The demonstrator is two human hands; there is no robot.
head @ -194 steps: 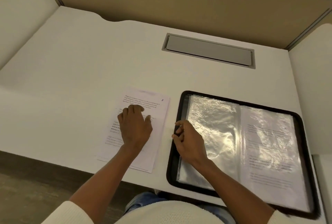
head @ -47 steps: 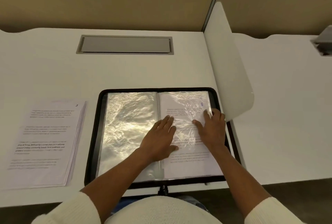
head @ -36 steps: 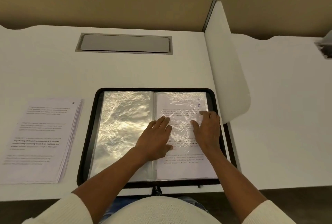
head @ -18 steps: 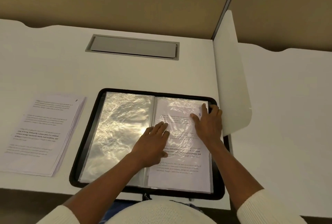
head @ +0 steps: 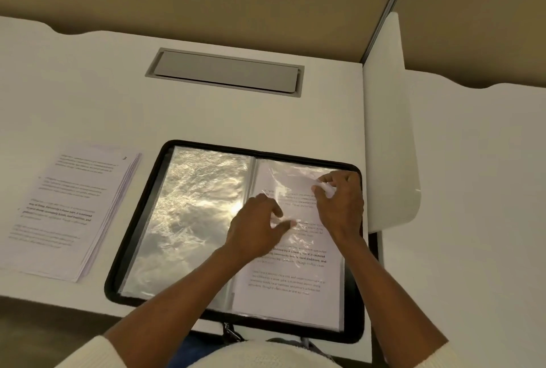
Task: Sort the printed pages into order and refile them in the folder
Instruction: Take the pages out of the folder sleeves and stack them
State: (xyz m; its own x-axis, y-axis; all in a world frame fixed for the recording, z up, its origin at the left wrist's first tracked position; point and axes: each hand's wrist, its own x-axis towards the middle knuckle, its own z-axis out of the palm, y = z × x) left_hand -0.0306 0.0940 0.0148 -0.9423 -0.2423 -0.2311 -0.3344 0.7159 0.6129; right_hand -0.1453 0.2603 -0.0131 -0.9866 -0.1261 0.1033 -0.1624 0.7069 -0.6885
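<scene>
Open folder [head: 136,221]: my left hand [head: 256,232] and right hand [head: 342,205], apart, both pinch its right plastic sleeve [head: 295,291]; printed pages [head: 68,211] at 9 o'clock.

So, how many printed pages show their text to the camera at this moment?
2: the top page of the stack left of the folder, and one page in its right sleeve, beneath the left hand and right hand. The stack hides more pages below.

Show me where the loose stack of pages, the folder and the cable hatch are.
stack of pages [head: 71,211], head view, middle of top sheet
folder [head: 141,217], head view, black left border
cable hatch [head: 224,72], head view, middle of grey lid
</scene>
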